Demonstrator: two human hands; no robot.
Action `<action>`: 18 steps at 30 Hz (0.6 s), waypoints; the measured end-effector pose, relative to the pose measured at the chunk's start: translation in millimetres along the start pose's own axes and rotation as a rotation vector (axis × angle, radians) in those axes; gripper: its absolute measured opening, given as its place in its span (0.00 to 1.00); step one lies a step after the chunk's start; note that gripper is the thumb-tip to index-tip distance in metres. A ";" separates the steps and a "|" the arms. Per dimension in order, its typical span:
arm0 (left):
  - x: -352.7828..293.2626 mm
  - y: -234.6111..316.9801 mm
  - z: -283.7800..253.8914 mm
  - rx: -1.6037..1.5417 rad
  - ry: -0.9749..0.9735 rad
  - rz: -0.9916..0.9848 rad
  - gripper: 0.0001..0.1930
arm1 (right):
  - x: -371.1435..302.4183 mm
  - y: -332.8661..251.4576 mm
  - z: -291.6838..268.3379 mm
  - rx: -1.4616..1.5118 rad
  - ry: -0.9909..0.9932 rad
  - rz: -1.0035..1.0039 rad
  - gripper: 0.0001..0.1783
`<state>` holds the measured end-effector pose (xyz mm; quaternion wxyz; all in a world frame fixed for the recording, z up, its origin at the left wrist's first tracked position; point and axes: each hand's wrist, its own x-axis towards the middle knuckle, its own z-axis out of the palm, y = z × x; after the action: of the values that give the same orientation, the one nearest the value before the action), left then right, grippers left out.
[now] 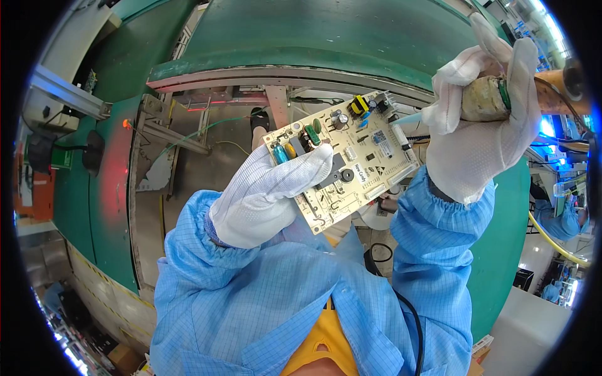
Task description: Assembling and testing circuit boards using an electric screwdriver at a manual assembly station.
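Observation:
My left hand (269, 194), in a white glove, grips a pale cream circuit board (360, 166) by its left side, thumb on top. The board is tilted and carries a yellow-black transformer, capacitors, a round black buzzer and white connectors along its right edge. Higher up on the right, my gloved right hand (480, 119) is closed around a worn, beige-wrapped tool (486, 99) with a green band. A pale blue tapered tip (411, 118) sticks out from under this hand toward the board's upper right corner. Whether it touches the board, I cannot tell.
A green conveyor belt (338, 31) with a metal edge runs across the far side. Another green surface (72, 200) lies at the left, with a frame and a green wire beside it. A copper-coloured cylinder (558, 94) stands by my right hand. A yellow hose (558, 241) hangs at the right.

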<state>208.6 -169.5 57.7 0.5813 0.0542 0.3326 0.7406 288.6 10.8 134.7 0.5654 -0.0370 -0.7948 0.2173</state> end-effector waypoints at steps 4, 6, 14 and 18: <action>-2.3 1.7 4.4 -0.061 -0.026 -0.005 0.21 | -1.8 -3.4 -0.7 0.042 0.009 0.066 0.25; -4.4 -2.8 -2.1 -0.030 -0.027 0.025 0.20 | -1.5 -5.0 -1.4 0.062 0.013 0.097 0.26; -5.4 -1.5 -2.6 -0.077 -0.002 -0.035 0.19 | -2.4 -0.6 -1.3 0.282 0.016 0.159 0.27; -2.5 0.5 -1.9 -0.102 0.018 -0.053 0.19 | -1.8 3.5 0.2 0.624 -0.006 0.107 0.29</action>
<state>208.1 -172.7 57.2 0.5999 0.0090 0.3008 0.7413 288.4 13.3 131.7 0.5348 0.0971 -0.6885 0.4801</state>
